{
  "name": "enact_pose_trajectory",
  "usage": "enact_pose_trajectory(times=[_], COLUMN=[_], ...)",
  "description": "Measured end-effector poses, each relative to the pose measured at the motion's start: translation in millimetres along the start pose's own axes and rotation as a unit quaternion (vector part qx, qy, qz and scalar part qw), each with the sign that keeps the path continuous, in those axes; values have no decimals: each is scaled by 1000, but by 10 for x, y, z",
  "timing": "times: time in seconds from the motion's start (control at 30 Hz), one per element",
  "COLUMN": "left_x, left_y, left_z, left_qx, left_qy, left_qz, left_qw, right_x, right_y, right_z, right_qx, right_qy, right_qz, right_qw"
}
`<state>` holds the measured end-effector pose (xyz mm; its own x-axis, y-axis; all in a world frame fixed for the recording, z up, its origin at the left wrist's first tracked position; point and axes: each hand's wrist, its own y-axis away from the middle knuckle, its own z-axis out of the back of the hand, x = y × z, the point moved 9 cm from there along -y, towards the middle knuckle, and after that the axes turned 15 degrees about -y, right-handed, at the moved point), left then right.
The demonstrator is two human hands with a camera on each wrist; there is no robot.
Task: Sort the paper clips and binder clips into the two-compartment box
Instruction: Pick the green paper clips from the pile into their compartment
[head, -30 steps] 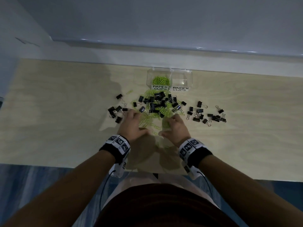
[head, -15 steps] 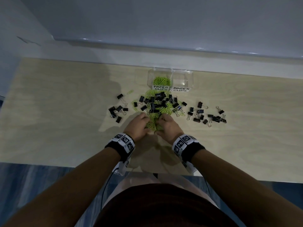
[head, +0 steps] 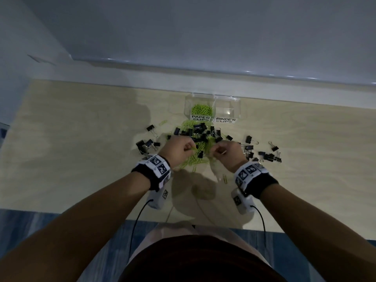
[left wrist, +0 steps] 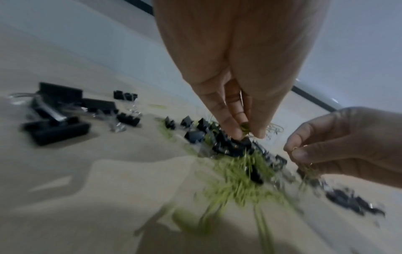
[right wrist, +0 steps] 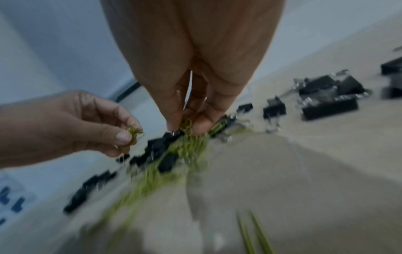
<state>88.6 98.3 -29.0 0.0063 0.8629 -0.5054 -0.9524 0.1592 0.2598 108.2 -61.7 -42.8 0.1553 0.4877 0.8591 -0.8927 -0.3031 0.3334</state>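
Observation:
Green paper clips [head: 195, 157] and black binder clips [head: 200, 131] lie mixed in a pile in front of a clear two-compartment box [head: 212, 107]. Its left compartment, labelled PAPER CLIPS, holds green paper clips [head: 201, 109]; the right one, labelled BINDER CLIPS, looks bare. My left hand [head: 180, 148] pinches a small bunch of green paper clips [right wrist: 132, 131] just above the pile. My right hand [head: 225, 152] pinches another bunch of green paper clips [right wrist: 186, 125] beside it. Both hands hover over the pile's near edge.
More binder clips lie scattered left [head: 145, 145] and right [head: 264, 153] of the pile on the light wooden table [head: 81, 149]. One loose paper clip [head: 224, 178] lies near my right wrist. A white wall ledge runs behind the box.
Both hands came together over the pile's near edge, closed their fingers on paper clips, and have lifted slightly and moved a little apart.

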Motion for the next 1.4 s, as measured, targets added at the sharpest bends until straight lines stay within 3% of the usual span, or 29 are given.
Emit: enact_pose_trajectory(times=[0.3,0.43,0.53,0.63,0.73,0.83,0.97,1.03,1.1,1.27,1.33,1.4], left_x=[-165,-219,-111,236,616,748,668,625,590,459,367,309], left_y=[-843,-1060,-1056,-908,-729,-475,-123,42,185,469,536,574], left_z=[786,826,875,949,661,345,104,-1,-88,-165,-261,-424], left_qx=[-120,-104,-116,-156,-81,-18,-20,-22,-15,-37,-32,0], left_qy=[50,-7,-30,-88,-184,-270,-333,-337,-319,-128,-109,-141], left_qz=[45,33,37,48,42,28,15,15,27,110,82,15], left_qw=[990,994,992,983,979,962,943,941,947,985,990,990], right_x=[787,845,801,799,746,613,360,263,166,54,77,38], right_y=[-826,-1068,-1109,-928,-546,-134,181,267,334,536,588,567], right_z=[556,550,480,365,-25,-574,-1132,-1222,-1223,-985,-760,-427], right_qx=[-139,-178,-155,-113,-3,123,214,219,214,219,197,142], right_qy=[-119,-119,-62,31,98,159,262,295,289,249,232,201], right_qz=[33,24,6,53,112,175,214,239,248,239,250,200], right_qw=[983,977,986,992,989,964,916,899,899,913,919,948])
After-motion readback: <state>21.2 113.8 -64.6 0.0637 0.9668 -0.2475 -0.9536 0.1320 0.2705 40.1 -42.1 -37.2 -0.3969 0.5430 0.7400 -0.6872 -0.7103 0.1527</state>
